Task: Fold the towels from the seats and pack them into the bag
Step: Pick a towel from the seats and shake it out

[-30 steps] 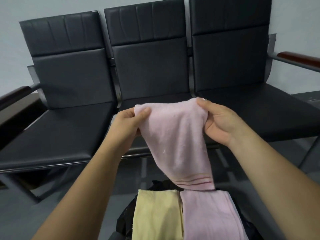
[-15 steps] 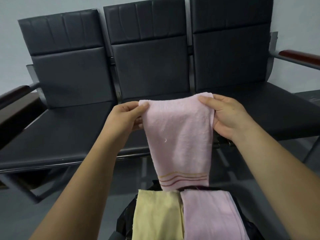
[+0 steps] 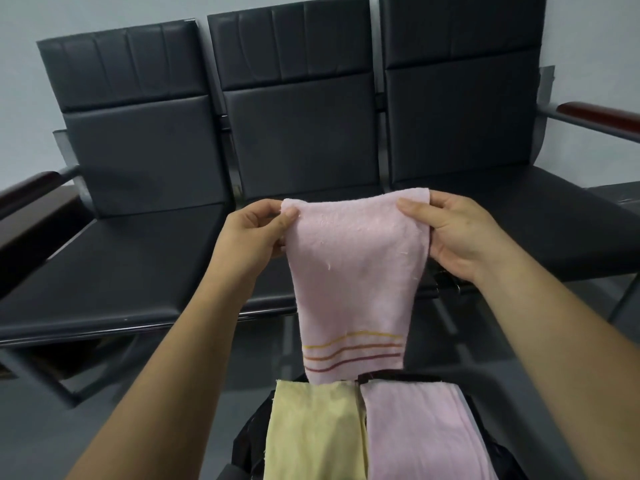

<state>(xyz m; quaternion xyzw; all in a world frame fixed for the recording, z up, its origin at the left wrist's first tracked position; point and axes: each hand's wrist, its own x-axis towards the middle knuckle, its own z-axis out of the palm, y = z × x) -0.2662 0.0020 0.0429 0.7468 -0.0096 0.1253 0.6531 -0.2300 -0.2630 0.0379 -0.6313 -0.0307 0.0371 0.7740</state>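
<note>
Above bag [image 3: 247, 445], pink towel [image 3: 353, 271] btwn L grip [image 3: 249, 233] & R grip [image 3: 457, 230], both clamped on top corners.

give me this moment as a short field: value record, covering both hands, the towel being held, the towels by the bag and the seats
left hand: pinches the top left corner of the striped pink towel
right hand: pinches its top right corner
striped pink towel: hangs flat between both hands, stripes near its bottom edge, above the bag
yellow towel: folded, lies on the bag, left side
folded pink towel: close beside the yellow towel, right side
seats: three, black, in a row behind
</note>
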